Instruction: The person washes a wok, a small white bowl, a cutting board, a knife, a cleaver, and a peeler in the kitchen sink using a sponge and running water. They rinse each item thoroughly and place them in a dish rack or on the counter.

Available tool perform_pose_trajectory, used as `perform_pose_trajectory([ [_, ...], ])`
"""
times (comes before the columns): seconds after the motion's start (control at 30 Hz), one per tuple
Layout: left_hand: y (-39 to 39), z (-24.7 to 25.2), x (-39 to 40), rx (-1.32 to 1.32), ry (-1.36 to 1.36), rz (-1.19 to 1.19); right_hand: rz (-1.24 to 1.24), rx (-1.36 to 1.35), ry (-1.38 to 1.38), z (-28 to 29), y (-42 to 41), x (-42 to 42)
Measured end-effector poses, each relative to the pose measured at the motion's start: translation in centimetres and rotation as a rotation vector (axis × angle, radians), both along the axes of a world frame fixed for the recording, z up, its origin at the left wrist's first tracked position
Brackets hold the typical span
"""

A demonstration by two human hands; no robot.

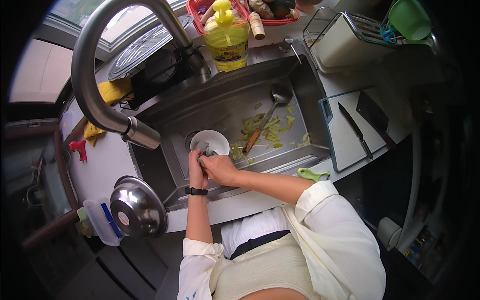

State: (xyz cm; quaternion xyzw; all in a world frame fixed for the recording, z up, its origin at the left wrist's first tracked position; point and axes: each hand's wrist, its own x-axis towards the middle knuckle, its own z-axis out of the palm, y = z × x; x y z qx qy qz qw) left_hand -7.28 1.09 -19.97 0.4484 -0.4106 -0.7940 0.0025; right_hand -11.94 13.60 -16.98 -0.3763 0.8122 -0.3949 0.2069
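Note:
My left hand (197,170), with a black band on its wrist, and my right hand (220,169) meet over the near side of a white bowl (222,140). Both grip a crumpled grey cloth (203,150), partly hidden by my fingers. The bowl sits in the stainless steel sink (221,98), close to the drain (190,138). Right of it lies a large metal spoon (264,119) with a wooden grip, among yellow-green peelings (273,131).
A curved faucet (140,133) arches over the left side. Beyond the sink stands a yellow dish soap bottle (228,41). On the right, a cutting board (339,131) carries a knife (352,122) and a cleaver (372,112). A green peeler (311,174) and an overturned steel basin (137,206) rest nearby.

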Motion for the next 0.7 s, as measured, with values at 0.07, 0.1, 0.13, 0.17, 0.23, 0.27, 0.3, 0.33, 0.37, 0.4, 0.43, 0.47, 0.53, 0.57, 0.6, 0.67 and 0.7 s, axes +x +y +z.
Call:
perform_pose_trajectory([
  [0.07, -1.4, 2.5, 0.5, -0.029, -0.062, -0.271, 0.373, -0.22, 0.208, -2.4, 3.2, -1.8],
  [0.1, -1.8, 4.6, 0.0, -0.051, -0.072, -0.383, 0.533, -0.224, 0.548, -4.0, 5.0, -3.5],
  [0.13, -2.2, 5.7, 0.6, -0.07, -0.095, -0.473, 0.609, -0.172, 0.749, -4.0, 5.9, -5.1],
  [0.17, -2.0, 5.5, 1.2, -0.078, -0.082, -0.36, 0.586, -0.197, 0.718, -3.7, 5.9, -5.7],
  [0.23, -0.4, 3.7, 0.9, -0.106, -0.04, -0.118, 0.451, -0.058, 0.431, -1.5, 4.0, -4.4],
  [0.27, 1.5, 3.1, 0.2, -0.163, -0.018, -0.037, 0.267, 0.05, 0.201, -0.1, 2.3, -3.1],
  [0.3, 2.7, 2.4, -0.4, -0.221, 0.002, 0.046, 0.084, 0.16, -0.028, 0.9, 0.7, -1.5],
  [0.33, 2.1, 1.5, -0.6, -0.265, 0.049, -0.004, 0.023, 0.025, 0.009, 0.6, 0.6, -0.5],
  [0.37, 0.9, 1.0, 0.0, -0.207, 0.031, -0.109, 0.18, -0.077, 0.208, 0.1, 1.1, -0.9],
  [0.4, -0.3, 2.6, 0.3, -0.142, 0.005, -0.224, 0.327, -0.177, 0.393, -0.8, 2.6, -2.1],
  [0.43, -1.5, 4.1, 0.2, -0.084, -0.007, -0.341, 0.47, -0.282, 0.594, -1.3, 4.0, -4.0],
  [0.47, -2.4, 4.7, 0.3, -0.115, -0.028, -0.454, 0.603, -0.208, 0.718, -2.1, 5.1, -5.9],
  [0.53, -1.5, 4.7, 0.2, -0.128, -0.023, -0.28, 0.584, -0.116, 0.646, -1.5, 4.6, -6.6],
  [0.57, -0.6, 4.5, 0.0, -0.135, -0.021, -0.194, 0.573, -0.07, 0.611, -1.2, 4.5, -6.7],
  [0.6, 0.7, 3.8, -0.4, -0.16, 0.003, 0.001, 0.404, -0.106, 0.459, -0.6, 3.1, -5.3],
  [0.67, 1.0, 1.0, -0.4, -0.214, 0.06, 0.017, 0.234, 0.068, 0.17, 2.3, 0.7, -2.5],
  [0.7, 1.0, 0.2, -0.2, -0.239, 0.078, 0.019, 0.139, -0.049, 0.089, 1.8, 0.4, -1.6],
])
